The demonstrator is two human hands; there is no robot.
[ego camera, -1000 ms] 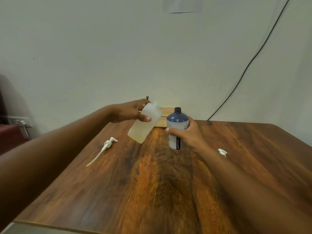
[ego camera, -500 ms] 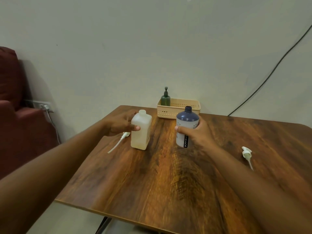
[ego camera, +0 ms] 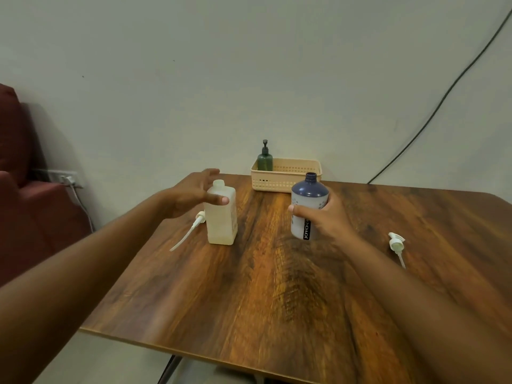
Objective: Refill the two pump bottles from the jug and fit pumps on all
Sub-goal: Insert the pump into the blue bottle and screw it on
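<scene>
Left hand (ego camera: pixel 194 194) loose beside uncapped clear bottle (ego camera: pixel 221 217); right hand (ego camera: pixel 324 217) grips blue bottle (ego camera: pixel 307 206), uncapped

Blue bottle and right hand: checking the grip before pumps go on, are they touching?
Touching. The head view shows the right hand wrapped around the blue bottle.

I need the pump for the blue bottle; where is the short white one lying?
In the head view, the short white pump lies on the table at the right, beyond the right forearm, well right of the blue bottle.
</scene>
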